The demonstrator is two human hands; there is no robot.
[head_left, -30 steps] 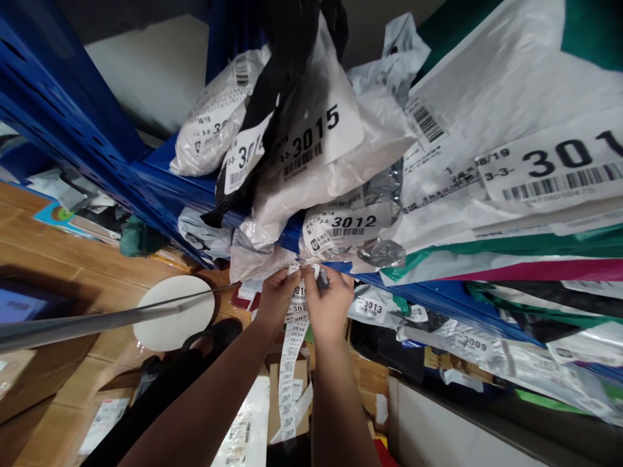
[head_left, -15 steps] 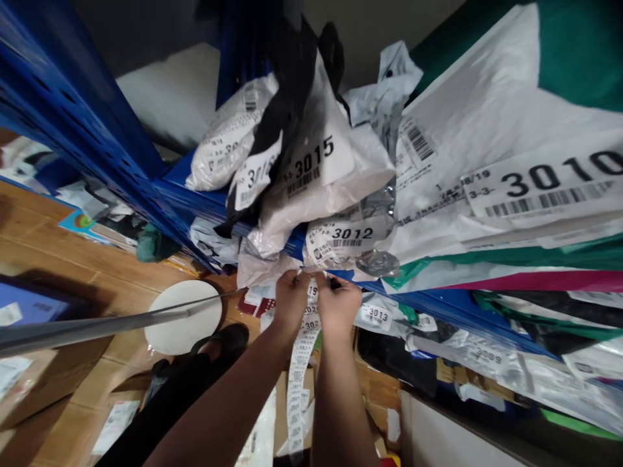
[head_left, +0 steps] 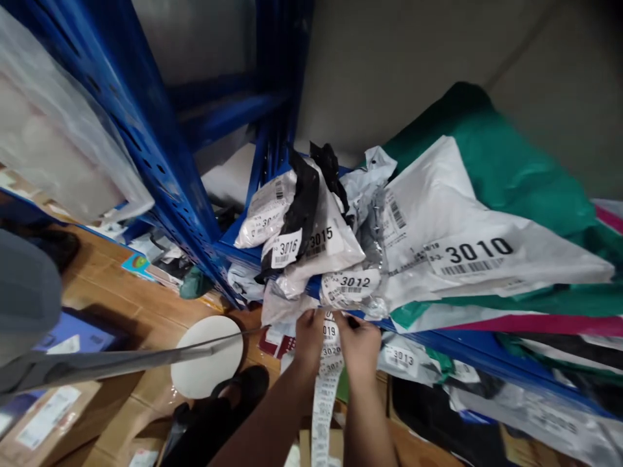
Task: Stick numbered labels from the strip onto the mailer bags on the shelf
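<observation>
My left hand [head_left: 310,336] and my right hand [head_left: 359,340] are side by side in front of the shelf edge, fingers closed on the top end of a long strip of printed number labels [head_left: 327,395]. The strip hangs down between my forearms; 3020 can be read on it. Just above my hands lies a clear bag labelled 3012 [head_left: 351,285]. Bags labelled 3016 [head_left: 286,249] and 3015 [head_left: 322,239] lie to its left, and a large white bag labelled 3010 [head_left: 467,250] to its right.
A blue shelf post [head_left: 160,155] rises at the left. Below the shelf are a bag labelled 3013 [head_left: 402,358], a round white disc [head_left: 207,357] crossed by a thin grey rod, cardboard boxes [head_left: 53,421] and a blue box [head_left: 82,337] on the wooden floor.
The view has shifted and now shows more of the shelf post and back. Both hands appear slightly lower and further right, still on the label strip.
</observation>
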